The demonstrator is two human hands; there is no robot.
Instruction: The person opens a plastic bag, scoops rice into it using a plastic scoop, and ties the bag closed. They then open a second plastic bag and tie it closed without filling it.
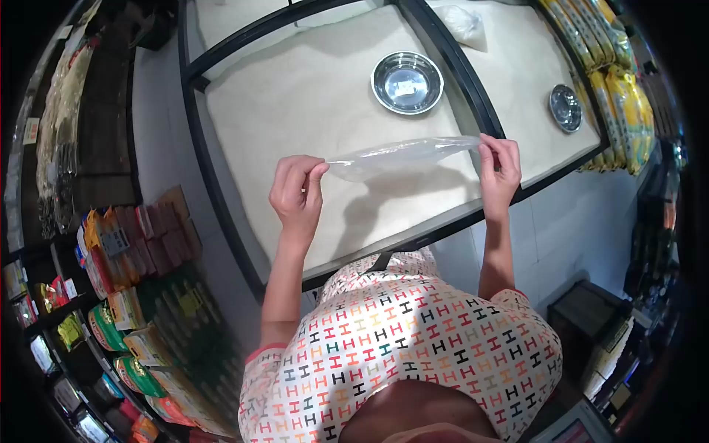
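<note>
A clear plastic bag (402, 156) is stretched nearly level between my two hands, above a bin of white grain-like material (295, 96). My left hand (297, 190) pinches one end between thumb and fingers. At the other end, my right hand (499, 171) grips the bag the same way. Beyond the bag, a round steel bowl (434, 100) rests on the white material, with a small pale label or patch showing inside it. The bag casts a shadow on the surface below, together with my arms.
Black frame bars (473, 96) divide the bins. The right bin holds a smaller steel bowl (566, 108) and a filled plastic bag (464, 26). Yellow packages (624, 111) are stacked at the far right. Shelves of packaged goods (133, 310) stand at left.
</note>
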